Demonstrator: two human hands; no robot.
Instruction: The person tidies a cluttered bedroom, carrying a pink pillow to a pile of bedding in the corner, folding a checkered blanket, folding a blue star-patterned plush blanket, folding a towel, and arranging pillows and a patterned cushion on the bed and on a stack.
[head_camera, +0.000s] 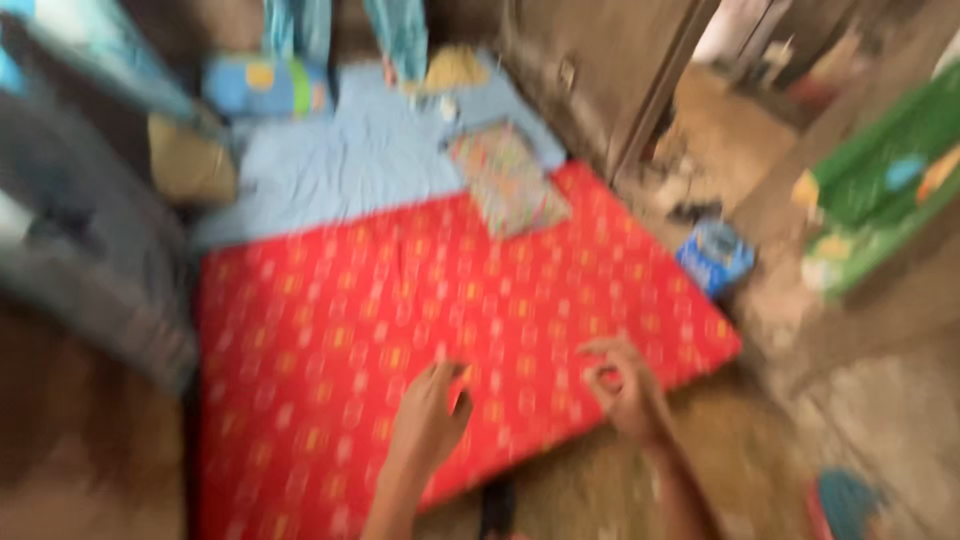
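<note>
The picture is strongly motion-blurred. A red patterned mattress (400, 300) lies on the floor and fills the middle of the view. My left hand (432, 408) hovers over its near edge with the fingers curled. My right hand (622, 384) is over the mattress's near right corner, fingers bent with thumb and forefinger close together. I see nothing held in either hand, though the blur hides detail.
A light blue sheet (350, 160) lies beyond the mattress with a multicoloured cushion (508, 182) on it. A blue packet (716, 256) sits on the floor at right, a green object (880, 190) further right, grey cloth (90, 270) at left.
</note>
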